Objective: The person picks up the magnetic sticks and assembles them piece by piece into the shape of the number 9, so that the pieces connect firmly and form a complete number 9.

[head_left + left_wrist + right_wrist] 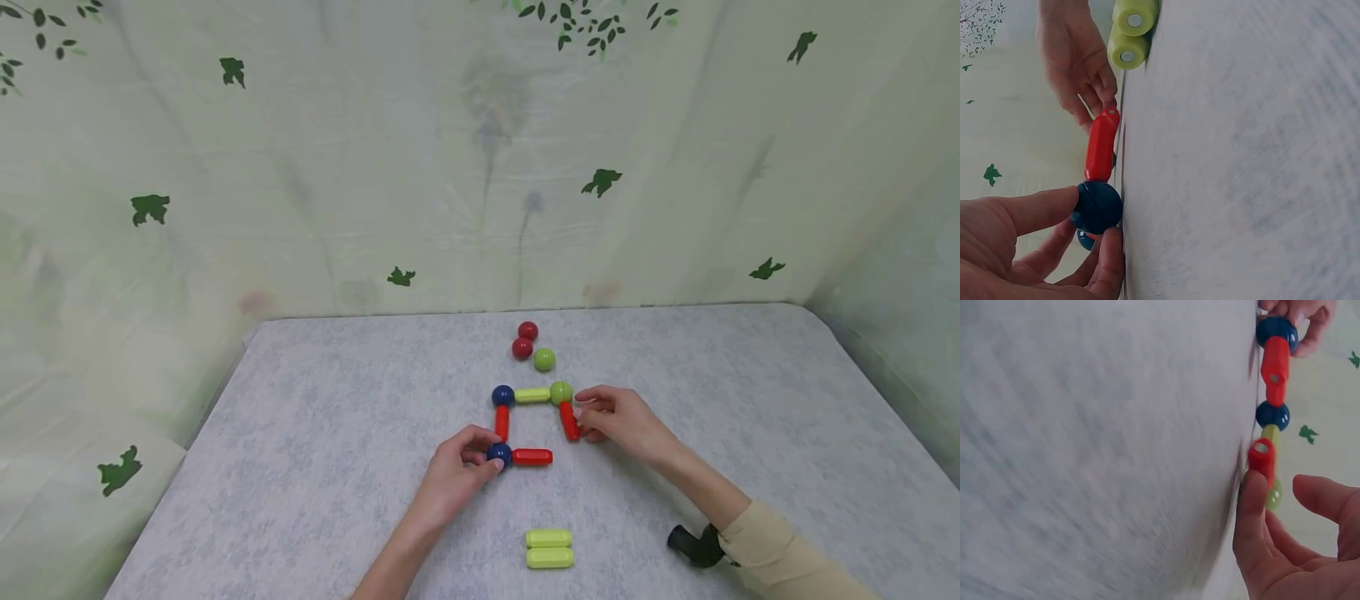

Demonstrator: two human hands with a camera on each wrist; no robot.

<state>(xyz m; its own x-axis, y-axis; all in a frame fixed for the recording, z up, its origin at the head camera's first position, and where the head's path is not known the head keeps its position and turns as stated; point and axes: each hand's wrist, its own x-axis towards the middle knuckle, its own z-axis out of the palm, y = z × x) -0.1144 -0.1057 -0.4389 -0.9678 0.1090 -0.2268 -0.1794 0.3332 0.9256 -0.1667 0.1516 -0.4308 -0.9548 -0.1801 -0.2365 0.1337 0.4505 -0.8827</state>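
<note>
Two lime rods (549, 540) are lying side by side on the person's side of the near blue ball (500, 452), which the left hand (452, 477) is pinching between thumb and fingers. From that ball, one red rod (532, 457) is pointing right, while a second red rod (502, 423) is leading away to the far blue ball (503, 395), a single lime rod (533, 395) and a green ball (561, 392). Rightward of it, the right hand (621, 421) is touching a slanting red rod (569, 421) with its index finger, thumb standing apart, and two red balls (522, 348) are sitting well beyond it.
</note>
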